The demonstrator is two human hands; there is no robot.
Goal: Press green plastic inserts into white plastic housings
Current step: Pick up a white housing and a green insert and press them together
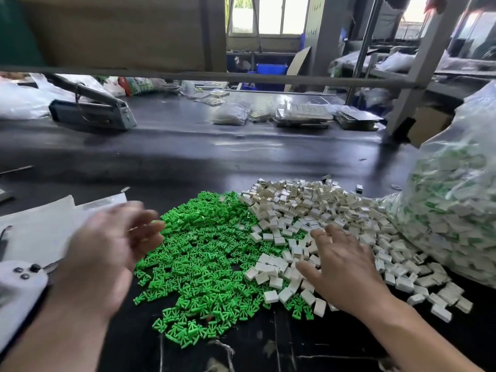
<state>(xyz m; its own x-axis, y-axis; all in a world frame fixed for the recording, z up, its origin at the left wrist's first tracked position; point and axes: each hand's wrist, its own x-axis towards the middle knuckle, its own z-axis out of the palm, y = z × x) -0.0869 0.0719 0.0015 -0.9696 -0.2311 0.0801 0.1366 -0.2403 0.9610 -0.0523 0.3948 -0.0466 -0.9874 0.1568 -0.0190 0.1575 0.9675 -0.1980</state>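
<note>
Green plastic inserts [204, 253] lie heaped on the black tabletop [188, 157], touching a heap of small white square plastic housings [308, 210] to their right. The right hand [346, 267] rests flat on the housings with its fingers spread, gripping nothing. The left hand [107, 253] hovers at the green heap's left edge, too blurred to tell whether its curled fingers hold anything. A bulging clear plastic bag of white-and-green parts [456, 205] crowds the right side, cut off by the frame.
</note>
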